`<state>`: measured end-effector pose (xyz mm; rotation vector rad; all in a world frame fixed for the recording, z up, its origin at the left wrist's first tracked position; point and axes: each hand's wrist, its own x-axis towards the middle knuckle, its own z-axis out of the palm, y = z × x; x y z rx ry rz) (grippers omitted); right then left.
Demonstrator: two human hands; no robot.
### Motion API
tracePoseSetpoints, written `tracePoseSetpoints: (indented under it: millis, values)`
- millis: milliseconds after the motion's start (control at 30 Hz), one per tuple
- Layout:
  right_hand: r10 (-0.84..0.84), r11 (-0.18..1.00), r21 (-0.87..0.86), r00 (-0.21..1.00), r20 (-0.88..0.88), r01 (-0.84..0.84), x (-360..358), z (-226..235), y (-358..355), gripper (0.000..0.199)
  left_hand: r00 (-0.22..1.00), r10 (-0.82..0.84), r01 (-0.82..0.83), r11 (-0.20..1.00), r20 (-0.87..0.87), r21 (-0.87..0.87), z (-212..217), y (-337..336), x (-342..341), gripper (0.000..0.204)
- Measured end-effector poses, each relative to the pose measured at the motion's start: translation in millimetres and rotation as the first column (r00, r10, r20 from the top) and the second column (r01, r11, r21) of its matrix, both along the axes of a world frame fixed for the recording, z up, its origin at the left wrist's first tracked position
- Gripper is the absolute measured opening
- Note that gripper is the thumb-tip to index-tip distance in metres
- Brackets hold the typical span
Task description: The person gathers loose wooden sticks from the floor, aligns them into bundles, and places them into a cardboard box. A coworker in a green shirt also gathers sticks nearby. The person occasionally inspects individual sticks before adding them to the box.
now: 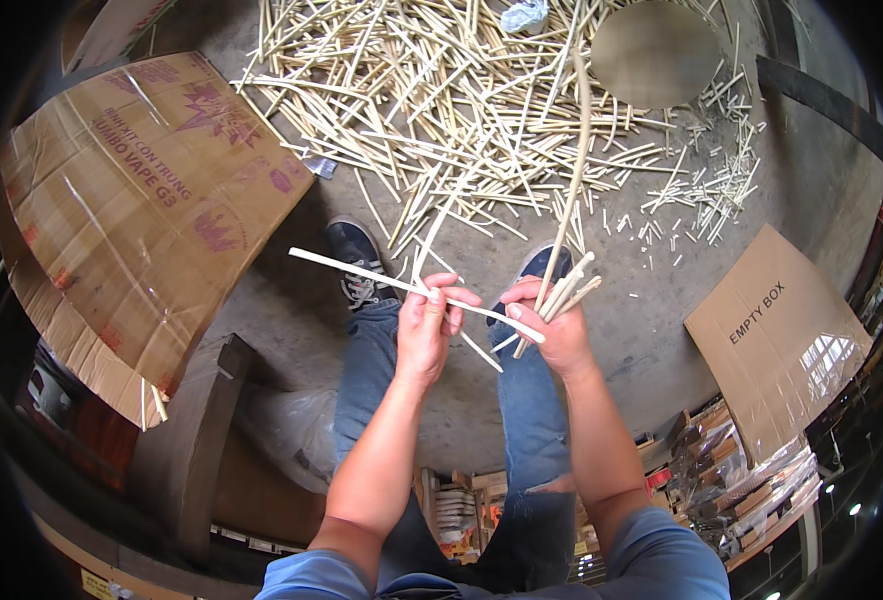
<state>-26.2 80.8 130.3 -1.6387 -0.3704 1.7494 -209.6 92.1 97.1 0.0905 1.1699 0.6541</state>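
Left hand (427, 325) and right hand (559, 335) both occupied with pale sticks (337, 263)

We find the hands on the near side of the stick pile (432, 120), our landmark. The left pinches a long stick between thumb and fingers, with at least one thinner stick crossing it in the same grip. The right is closed around a small bundle (568, 288) whose ends fan apart beyond the fingers; we note a longer, bent stick (583, 140) reaching from that hand across the pile. The left hand's long stick runs over toward the right thumb; whether they touch, we cannot tell.

In our judgement, the bundle is best kept snug and low in the right palm, with its ends levelled, since a fanned bundle could snag or shed a piece. We would advise handling the crossed sticks singly, with a light pinch.

Short pieces (712, 205) lie at the pile's right. We record one cardboard box (147, 230) left of the pile and another cardboard box (777, 345) to its near right.
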Motion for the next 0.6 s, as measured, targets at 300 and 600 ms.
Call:
tracePoseSetpoints:
  millis: [300,600]
  values:
    - [0.168,0.985,-0.051,0.881,0.443,-0.162,-47,0,12,0.009,0.967,-0.187,0.195,0.980,-0.173,0.032,7,5,10,0.028]
    - [0.037,0.919,-0.394,0.995,0.098,0.004,2,93,10,0.019,0.970,0.040,0.024,0.965,-0.238,0.260,101,52,-21,0.034]
